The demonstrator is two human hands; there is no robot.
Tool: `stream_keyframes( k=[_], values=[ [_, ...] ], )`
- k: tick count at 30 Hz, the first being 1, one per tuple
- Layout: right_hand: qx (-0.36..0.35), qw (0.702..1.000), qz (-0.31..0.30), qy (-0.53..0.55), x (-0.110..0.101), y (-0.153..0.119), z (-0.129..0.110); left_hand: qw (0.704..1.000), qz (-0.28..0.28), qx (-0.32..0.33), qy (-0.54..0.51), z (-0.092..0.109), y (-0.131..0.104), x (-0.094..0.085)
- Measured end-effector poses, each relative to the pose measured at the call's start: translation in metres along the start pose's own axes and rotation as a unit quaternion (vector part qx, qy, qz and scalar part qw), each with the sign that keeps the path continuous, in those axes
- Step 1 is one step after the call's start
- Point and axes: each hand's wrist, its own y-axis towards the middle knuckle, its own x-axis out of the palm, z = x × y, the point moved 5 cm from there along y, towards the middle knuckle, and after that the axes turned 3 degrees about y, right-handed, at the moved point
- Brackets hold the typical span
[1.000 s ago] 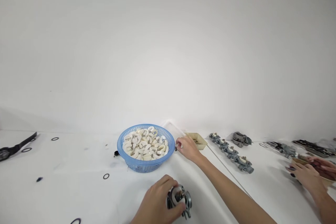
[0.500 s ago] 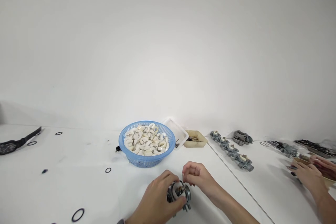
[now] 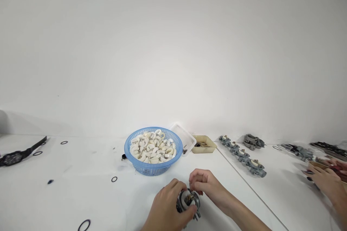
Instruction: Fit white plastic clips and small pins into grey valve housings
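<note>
A grey metal part with a round opening, a white piece and brass-coloured bits inside it, rests at the bottom centre. My left hand is wrapped round its left side, thumb across the front. At its upper right edge, my right hand is closed in a pinch on a thin pin-like piece, mostly hidden by the fingers. Just beyond my hands stands a blue basket filled with white ring-shaped pieces.
Behind the basket are a white tray and a yellowish tray. Several metal parts form a row to the right. Another person's hands work at far right. A watch and black rings lie left.
The camera view has shifted slightly, moving most things a little right and down. My hands keep their hold on the metal part and the thin piece.
</note>
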Motion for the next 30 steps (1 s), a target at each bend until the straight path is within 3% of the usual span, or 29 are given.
stream_keyframes(
  k=[30],
  values=[
    [0.028, 1.000, 0.009, -0.006, 0.0031, -0.0031, -0.0018, 1.000, -0.002, 0.016, 0.027, 0.0049, -0.0015, -0.0022]
  ],
)
